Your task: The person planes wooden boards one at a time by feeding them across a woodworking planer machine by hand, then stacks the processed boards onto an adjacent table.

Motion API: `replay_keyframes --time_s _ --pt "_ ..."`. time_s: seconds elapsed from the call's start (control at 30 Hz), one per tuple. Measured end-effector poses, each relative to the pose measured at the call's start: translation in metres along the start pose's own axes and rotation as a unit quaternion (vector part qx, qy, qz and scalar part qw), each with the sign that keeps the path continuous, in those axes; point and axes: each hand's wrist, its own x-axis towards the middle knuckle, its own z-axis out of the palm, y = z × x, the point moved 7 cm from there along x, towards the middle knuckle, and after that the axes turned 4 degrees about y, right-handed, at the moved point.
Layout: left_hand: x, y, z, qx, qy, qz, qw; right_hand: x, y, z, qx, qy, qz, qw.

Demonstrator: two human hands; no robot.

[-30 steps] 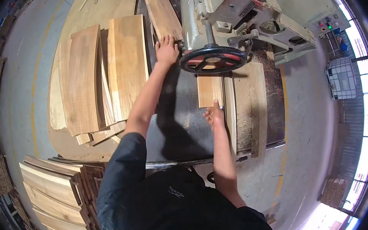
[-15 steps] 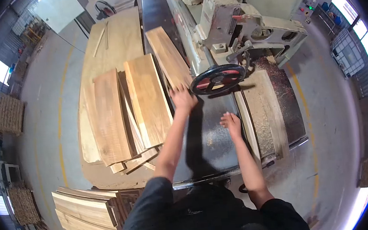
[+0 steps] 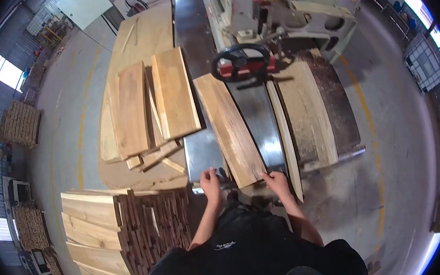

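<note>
The right hand (image 3: 278, 183) pinched the long tan wooden board (image 3: 230, 131) by its near corner on the dark metal tabletop (image 3: 251, 102); the left hand (image 3: 211, 186) hung apart, its fingers' closure unclear; two-sided support suited its length.

In the middle of the frame, a hand could pass over the metal table (image 3: 261, 114) between the long board (image 3: 230, 131) and the narrow wood strip (image 3: 285, 142), but the black wheel (image 3: 241, 62) blocks the way at the upper end, with the machine (image 3: 242, 4) behind it. Left of the long board, the wide board (image 3: 174, 94) narrows the passage above, while lower down there is room over the shiny metal, until the left hand (image 3: 210, 184).
</note>
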Motion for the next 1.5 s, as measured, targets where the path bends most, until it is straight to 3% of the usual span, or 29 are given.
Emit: replay_keyframes --time_s 0.03,0.07,0.1,0.13,0.2,0.3,0.37,0.4,0.43,0.47,0.5,0.53,0.6,0.7,0.83,0.87,0.9,0.93,1.0,1.07,1.1,1.2,1.23,1.3,1.33,1.37,1.4,1.47,1.5 --pt "-0.009 -0.024 0.003 -0.017 -0.053 -0.061 0.997 -0.003 0.011 -0.001 -0.068 0.015 -0.026 0.997" --pt "-0.019 -0.04 0.009 -0.013 -0.089 -0.047 0.995 -0.007 0.021 -0.001 -0.138 0.027 -0.053 0.989" --pt "-0.037 -0.034 0.013 0.016 -0.13 -0.075 0.988 -0.016 0.034 0.003 0.0 -0.029 0.064 0.998" --pt "-0.049 -0.023 0.021 0.043 -0.171 -0.101 0.979 -0.025 0.04 0.011 0.14 -0.081 0.178 0.971" --pt "-0.065 -0.035 0.042 0.026 -0.181 -0.173 0.968 -0.029 0.031 0.025 0.229 -0.204 0.101 0.946" --pt "-0.083 -0.023 0.051 -0.001 -0.132 -0.254 0.958 -0.06 -0.012 0.002 0.175 -0.191 0.01 0.966" --pt "-0.098 -0.02 0.073 -0.301 -0.209 -0.344 0.864 -0.083 -0.047 -0.017 0.136 -0.218 -0.134 0.957" --pt "-0.119 0.0 0.067 -0.276 -0.24 -0.446 0.817 -0.096 -0.06 -0.027 0.136 -0.222 -0.133 0.956" --pt "-0.122 -0.034 0.079 -0.406 -0.392 -0.437 0.7 -0.118 -0.085 -0.034 0.21 -0.264 -0.182 0.924" --pt "-0.133 -0.031 0.078 -0.472 -0.459 -0.409 0.632 -0.136 -0.105 -0.042 0.282 -0.301 -0.229 0.882" --pt "-0.144 -0.028 0.073 -0.526 -0.524 -0.378 0.553 -0.144 -0.104 -0.043 0.306 -0.338 -0.173 0.873" --pt "-0.161 -0.023 0.069 -0.479 -0.47 -0.407 0.62 -0.15 -0.1 -0.039 0.307 -0.339 -0.17 0.873" --pt "-0.175 -0.019 0.064 -0.467 -0.457 -0.417 0.631 -0.152 -0.096 -0.031 0.308 -0.294 -0.203 0.882" --pt "-0.176 -0.031 0.062 -0.381 -0.418 -0.408 0.717 -0.156 -0.075 -0.017 0.273 -0.264 -0.184 0.906" --pt "-0.156 -0.075 0.06 -0.077 -0.306 -0.307 0.898 -0.151 -0.056 -0.013 0.179 -0.225 -0.17 0.943" --pt "-0.137 -0.108 0.07 -0.185 -0.28 -0.246 0.909 -0.145 -0.048 -0.011 0.146 -0.212 -0.183 0.949" --pt "-0.141 -0.105 0.07 -0.185 -0.285 -0.245 0.908 -0.132 -0.02 -0.009 0.053 -0.142 -0.144 0.978" --pt "-0.141 -0.092 0.066 -0.131 -0.283 -0.188 0.932 -0.122 -0.003 -0.006 0.053 -0.138 -0.144 0.979" --pt "-0.142 -0.055 0.055 -0.021 -0.272 -0.067 0.96 -0.108 0.042 0.001 0.311 -0.19 0.102 0.926" --pt "-0.144 -0.029 0.051 0.085 -0.249 0.056 0.963 -0.102 0.053 -0.008 0.357 -0.197 0.131 0.903" --pt "-0.143 -0.018 0.055 0.046 -0.252 0.09 0.962 -0.098 0.06 -0.006 0.381 -0.197 0.172 0.887" --pt "-0.145 -0.002 0.064 0.129 -0.309 0.07 0.94 -0.092 0.076 0.0 0.409 -0.168 0.223 0.869" --pt "-0.138 -0.001 0.071 0.099 -0.291 0.131 0.942 -0.09 0.081 0.006 0.462 -0.154 0.247 0.838" --pt "-0.116 0.007 0.089 0.164 -0.312 0.111 0.929 -0.083 0.075 0.017 0.54 -0.131 0.248 0.794" --pt "-0.111 0.006 0.098 0.23 -0.337 0.09 0.909 -0.08 0.072 0.019 0.537 -0.131 0.247 0.796" --pt "-0.104 0.003 0.106 0.202 -0.32 0.178 0.908 -0.078 0.069 0.022 0.546 -0.133 0.256 0.787" --pt "-0.101 0.012 0.111 0.198 -0.32 0.177 0.909 -0.075 0.067 0.023 0.554 -0.134 0.265 0.777" --pt "-0.094 0.016 0.123 0.332 -0.334 0.14 0.871 -0.061 0.071 0.028 0.537 -0.131 0.239 0.799" --pt "-0.089 0.017 0.127 0.334 -0.316 0.192 0.867 -0.055 0.07 0.025 0.482 -0.113 0.241 0.835"
